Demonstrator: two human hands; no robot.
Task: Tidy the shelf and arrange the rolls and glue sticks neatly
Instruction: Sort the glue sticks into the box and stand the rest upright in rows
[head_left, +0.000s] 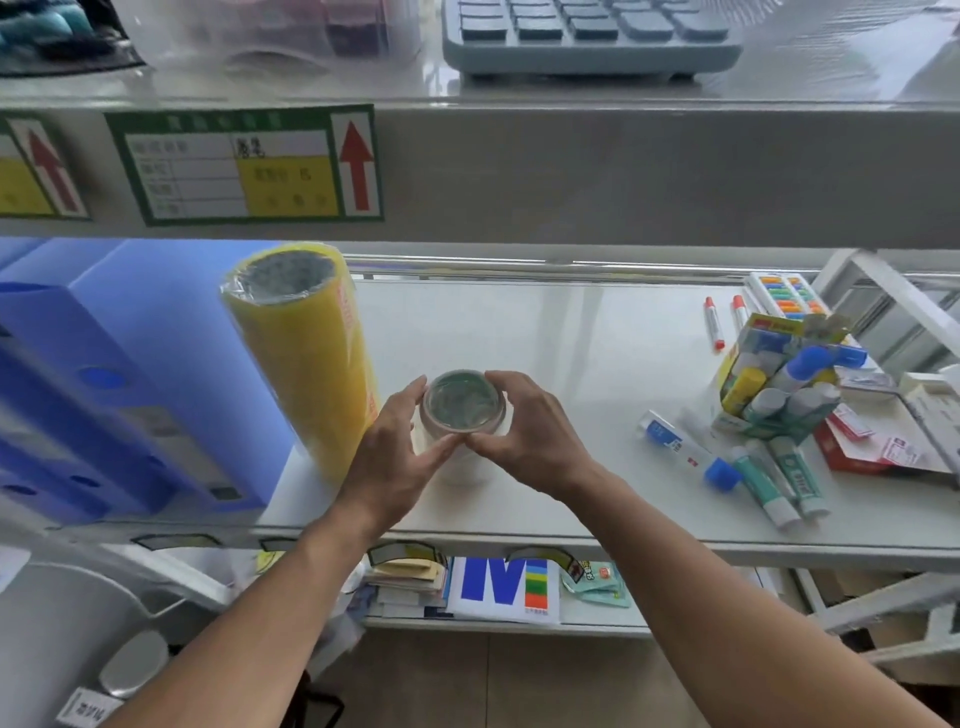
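Note:
A short white roll (462, 402) wrapped in clear film stands upright on the white shelf (571, 364), mid-front. My left hand (395, 452) clasps its left side and my right hand (524, 431) its right side, thumbs meeting in front. Left of it a tall yellow roll (306, 353) stands upright, tilted against blue binders. On the right, an open carton (769, 379) holds several glue sticks. More glue sticks (779, 483) lie loose in front of it, one with a blue cap (685, 452).
Blue binders (114, 374) fill the shelf's left end. Two red-capped markers (714, 322), a pack of coloured tabs (787, 293) and red-and-white packets (872, 441) crowd the right end. The upper shelf edge (571, 171) hangs close overhead. Papers and packets sit on the shelf below.

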